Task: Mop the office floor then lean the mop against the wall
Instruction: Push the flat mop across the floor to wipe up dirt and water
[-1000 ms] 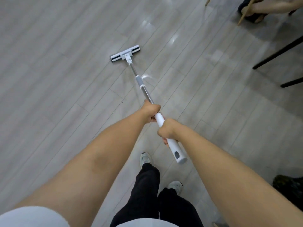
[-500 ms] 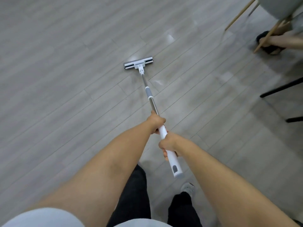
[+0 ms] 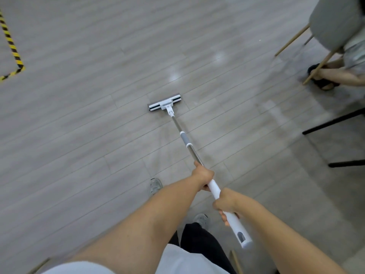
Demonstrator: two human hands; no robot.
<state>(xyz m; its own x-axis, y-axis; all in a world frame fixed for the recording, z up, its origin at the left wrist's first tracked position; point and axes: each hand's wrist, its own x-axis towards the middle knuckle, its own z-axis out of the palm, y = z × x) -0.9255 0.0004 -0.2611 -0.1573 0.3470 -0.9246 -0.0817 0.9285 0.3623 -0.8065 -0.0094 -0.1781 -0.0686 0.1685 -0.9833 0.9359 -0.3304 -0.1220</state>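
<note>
A flat mop with a white and grey head (image 3: 164,102) lies on the grey plank floor (image 3: 79,125) ahead of me. Its metal and white handle (image 3: 186,142) slants back toward my body. My left hand (image 3: 203,176) grips the handle where the metal meets the white part. My right hand (image 3: 225,204) grips the white end section lower down, close to my waist. Faint wet streaks show on the planks behind the mop head. No wall is in view.
A grey chair with wooden legs (image 3: 333,22) stands at the upper right, with a seated person's foot (image 3: 325,78) beside it. Black furniture legs (image 3: 333,121) cross the right edge. Yellow-black hazard tape (image 3: 11,48) marks the floor at far left. My shoes (image 3: 156,185) are below.
The view has swung left and back, bringing the hazard tape into sight. The mop head has slid along the floor and now lies nearer the middle of the view; both hands keep their grip.
</note>
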